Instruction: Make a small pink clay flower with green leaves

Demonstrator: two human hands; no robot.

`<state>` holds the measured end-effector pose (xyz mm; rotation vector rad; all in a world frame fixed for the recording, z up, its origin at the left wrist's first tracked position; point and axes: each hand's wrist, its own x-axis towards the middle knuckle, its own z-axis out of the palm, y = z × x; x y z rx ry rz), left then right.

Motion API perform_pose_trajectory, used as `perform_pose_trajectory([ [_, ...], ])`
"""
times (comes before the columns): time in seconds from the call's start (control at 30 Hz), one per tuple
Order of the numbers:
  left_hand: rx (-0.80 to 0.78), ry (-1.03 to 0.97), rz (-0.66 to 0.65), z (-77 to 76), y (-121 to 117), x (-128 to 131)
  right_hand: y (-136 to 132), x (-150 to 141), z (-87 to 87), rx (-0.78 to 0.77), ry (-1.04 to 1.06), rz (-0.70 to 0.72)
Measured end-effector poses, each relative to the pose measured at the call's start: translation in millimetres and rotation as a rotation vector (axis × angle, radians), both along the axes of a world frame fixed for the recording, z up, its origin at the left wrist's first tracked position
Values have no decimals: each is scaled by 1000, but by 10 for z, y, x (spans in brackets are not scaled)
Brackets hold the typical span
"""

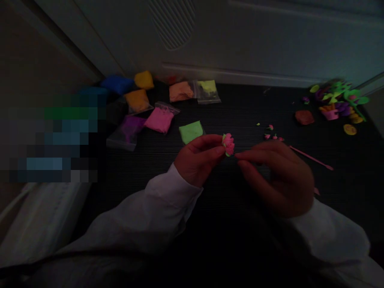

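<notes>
My left hand [199, 158] is closed, pinching a small pink clay flower [228, 145] with bits of green at its edge between thumb and fingertips. Just right of the flower is my right hand [279, 176], its index fingertip close to the petals. Its thumb sits slightly apart below that finger, and I see nothing between them. Beyond the right hand lie several tiny pink and green clay flowers [267, 137]. A pink modelling stick [312, 158] rests on the dark table [240, 112] beside that hand.
Behind my left hand lies a green clay packet [191, 132], with pink clay [160, 119], purple clay [130, 128] and orange clay [138, 100] further left. A reddish-brown lump [304, 117] and colourful clay plants [337, 100] stand at right. A pale panel [255, 44] borders the table's back.
</notes>
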<state>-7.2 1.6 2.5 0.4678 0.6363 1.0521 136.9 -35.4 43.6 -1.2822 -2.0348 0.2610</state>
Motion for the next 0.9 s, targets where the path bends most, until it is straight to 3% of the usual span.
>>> perform_pose_trajectory([
  [0.17, -61, -4, -60, 11, 7, -24, 33, 16, -60, 24, 109, -41],
  [0.27, -110, -29, -96, 20, 14, -43, 104, 127, -31, 90, 123, -147],
  [0.4, -139, -84, -130, 22, 28, -53, 177, 564, 14, 205, 79, -426],
  [0.47, -147, -98, -139, 20, 37, -52, 137, 878, -20, 97, -36, -512],
  [0.53, -165, -103, -137, 20, 45, -50, 47, 1177, -116, -10, -277, -590],
  [0.63, -185, -102, -136, 25, 51, -50, -96, 1477, -337, -196, -475, -513],
  [0.73, -182, -105, -132, 31, 50, -53, -150, 1580, -489, -157, -546, -522],
  [0.8, -174, -109, -122, 30, 48, -53, -139, 1563, -464, -163, -587, -497],
  [0.9, -173, -115, -124, 25, 44, -45, -124, 1362, -233, -187, -484, -483],
])
